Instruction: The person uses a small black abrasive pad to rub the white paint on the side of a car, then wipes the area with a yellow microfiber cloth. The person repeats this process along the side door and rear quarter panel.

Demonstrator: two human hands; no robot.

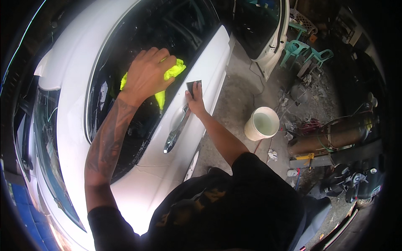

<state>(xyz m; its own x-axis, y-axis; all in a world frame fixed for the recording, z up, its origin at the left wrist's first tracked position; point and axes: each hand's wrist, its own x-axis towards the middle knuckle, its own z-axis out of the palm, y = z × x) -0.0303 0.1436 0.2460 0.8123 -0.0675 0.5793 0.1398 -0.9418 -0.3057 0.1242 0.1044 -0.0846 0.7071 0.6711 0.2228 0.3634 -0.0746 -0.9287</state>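
Observation:
My left hand [153, 70] is wrapped over a bright yellow-green cloth [173, 69], pressed to the dark side window [138, 121] of a white car. Folds of the cloth stick out on both sides of the hand, and one corner hangs below it. Lower and to the right, my right hand [195, 102] rests on the white car door [213, 62]. Its fingers hold a small dark square sheet [192, 85] flat against the paint; its surface is too small to make out. The chrome door handle [176, 131] lies just below that hand.
A white bucket [251, 129] with cloudy liquid stands on the concrete floor at right. Another open car door [276, 50] is at the top. Green plastic chairs [295, 49], a large rusty cylinder [322, 140] and a yellow clamp-like tool [305, 157] are farther right.

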